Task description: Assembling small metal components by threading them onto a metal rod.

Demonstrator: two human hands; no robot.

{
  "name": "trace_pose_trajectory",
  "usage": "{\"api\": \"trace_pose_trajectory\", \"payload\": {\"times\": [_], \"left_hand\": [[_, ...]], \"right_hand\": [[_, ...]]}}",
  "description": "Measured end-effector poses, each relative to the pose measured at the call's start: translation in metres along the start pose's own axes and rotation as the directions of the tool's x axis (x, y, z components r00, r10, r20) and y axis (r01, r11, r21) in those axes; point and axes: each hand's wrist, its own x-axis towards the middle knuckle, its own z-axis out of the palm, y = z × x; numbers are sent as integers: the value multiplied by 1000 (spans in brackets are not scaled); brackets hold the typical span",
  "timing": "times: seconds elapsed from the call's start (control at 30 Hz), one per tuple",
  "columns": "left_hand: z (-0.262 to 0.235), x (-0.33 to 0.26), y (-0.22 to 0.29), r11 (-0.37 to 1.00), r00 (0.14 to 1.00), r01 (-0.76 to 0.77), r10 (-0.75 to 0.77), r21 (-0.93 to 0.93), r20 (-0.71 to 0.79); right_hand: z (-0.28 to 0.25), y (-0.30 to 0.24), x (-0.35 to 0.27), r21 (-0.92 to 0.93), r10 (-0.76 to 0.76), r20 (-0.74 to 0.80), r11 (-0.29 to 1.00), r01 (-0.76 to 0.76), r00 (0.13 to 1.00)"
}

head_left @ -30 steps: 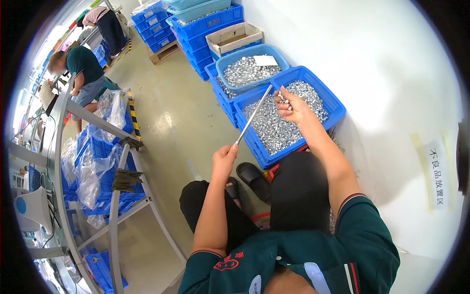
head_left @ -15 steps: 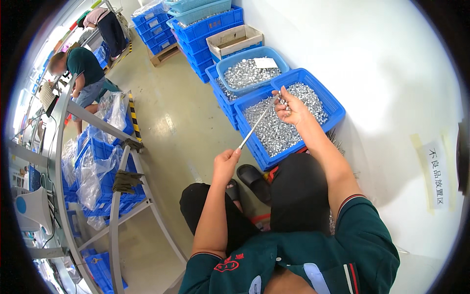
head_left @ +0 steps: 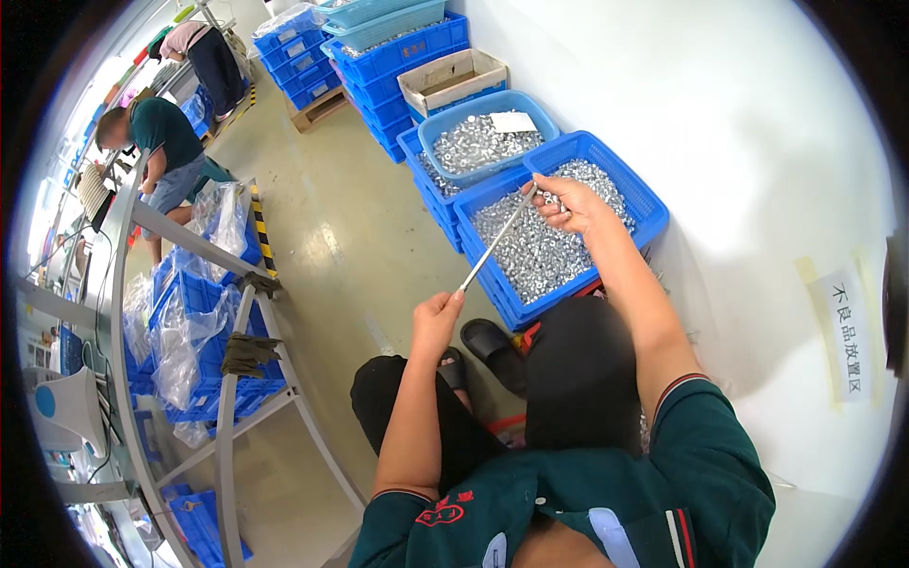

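My left hand (head_left: 437,320) is closed around the lower end of a thin metal rod (head_left: 494,244), which slants up to the right. At the rod's upper end, my right hand (head_left: 566,203) pinches its tip between thumb and finger. A few small silvery metal parts (head_left: 550,200) sit in the curled fingers of that hand. Beneath it lies a blue crate (head_left: 651,210) full of loose silvery metal parts (head_left: 535,260) that look like short nuts or bushings.
Beyond stands a light-blue basket (head_left: 547,112) of similar parts with a white card (head_left: 512,122) on top. Further back are an open box (head_left: 453,78) and stacked blue crates (head_left: 383,90). At left runs a grey metal frame (head_left: 227,417); two people (head_left: 163,137) bend over a bench.
My right hand has shifted slightly down and turned at the rod's upper end. My left hand keeps its grip on the lower end, almost in place.
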Motion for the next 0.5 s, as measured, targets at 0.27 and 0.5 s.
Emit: {"api": "trace_pose_trajectory", "payload": {"times": [0.27,0.5], "left_hand": [[8,-5,19,902,950,270,-193,-337,244],[16,-2,22,753,877,429,-215,-499,430]], "right_hand": [[8,12,2,101,-243,14,965,240,970],[31,22,0,-212,-324,26,923,322,946]]}}
